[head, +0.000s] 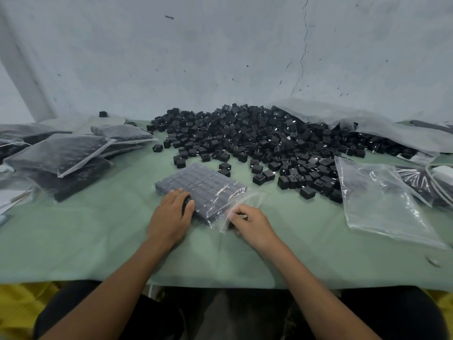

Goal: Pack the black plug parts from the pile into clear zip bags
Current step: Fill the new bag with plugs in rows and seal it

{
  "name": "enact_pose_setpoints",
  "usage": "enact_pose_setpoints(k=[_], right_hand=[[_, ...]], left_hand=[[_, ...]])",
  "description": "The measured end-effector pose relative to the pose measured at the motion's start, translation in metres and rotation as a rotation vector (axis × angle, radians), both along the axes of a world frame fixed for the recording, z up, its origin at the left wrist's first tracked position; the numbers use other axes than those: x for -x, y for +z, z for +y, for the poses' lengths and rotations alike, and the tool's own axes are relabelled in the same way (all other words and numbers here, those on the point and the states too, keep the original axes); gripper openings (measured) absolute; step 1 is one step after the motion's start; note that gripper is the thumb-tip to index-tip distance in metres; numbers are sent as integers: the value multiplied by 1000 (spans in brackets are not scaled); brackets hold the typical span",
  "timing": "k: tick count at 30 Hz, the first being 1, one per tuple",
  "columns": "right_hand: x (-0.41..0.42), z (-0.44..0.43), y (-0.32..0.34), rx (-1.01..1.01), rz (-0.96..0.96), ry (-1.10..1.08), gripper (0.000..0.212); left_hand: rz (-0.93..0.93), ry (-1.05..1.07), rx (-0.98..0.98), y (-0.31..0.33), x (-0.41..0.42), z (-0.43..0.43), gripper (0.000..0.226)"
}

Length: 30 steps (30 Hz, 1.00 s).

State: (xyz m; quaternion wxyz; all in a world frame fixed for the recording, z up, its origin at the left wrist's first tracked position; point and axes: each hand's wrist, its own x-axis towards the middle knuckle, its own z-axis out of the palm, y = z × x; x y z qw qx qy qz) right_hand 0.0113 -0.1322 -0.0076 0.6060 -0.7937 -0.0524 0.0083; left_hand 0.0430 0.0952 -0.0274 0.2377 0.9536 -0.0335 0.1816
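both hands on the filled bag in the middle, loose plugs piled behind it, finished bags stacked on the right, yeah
Not quite. The head view shows the finished bags stacked on the left; an empty bag lies on the right. The left hand and right hand are on the filled bag, loose plugs behind.

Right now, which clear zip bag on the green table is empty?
The flat clear plastic zip bag on the right, beside the pile of black plug parts; the others all hold black parts.
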Motion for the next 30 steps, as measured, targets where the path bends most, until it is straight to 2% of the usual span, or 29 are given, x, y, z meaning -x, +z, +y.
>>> enact_pose_setpoints(k=[2,7,15,19,27,30], right_hand=[[2,2,0,7,-22,1,4],[2,1,-3,151,-57,-26,6],[7,3,-3,10,-82,-13,26],[9,3,-3,-25,-65,17,14],[4,-1,-6,-96,41,34,9],[4,-2,-1,-129,88,62,20]], left_hand=[[-6,0,1,0,0,0,43],[-14,7,-16,-1,-1,0,42],[-26,-1,-12,1,0,-1,41],[-18,2,-18,2,0,-1,41],[-22,-4,-23,2,0,0,40],[-20,-3,-22,2,0,-1,40]])
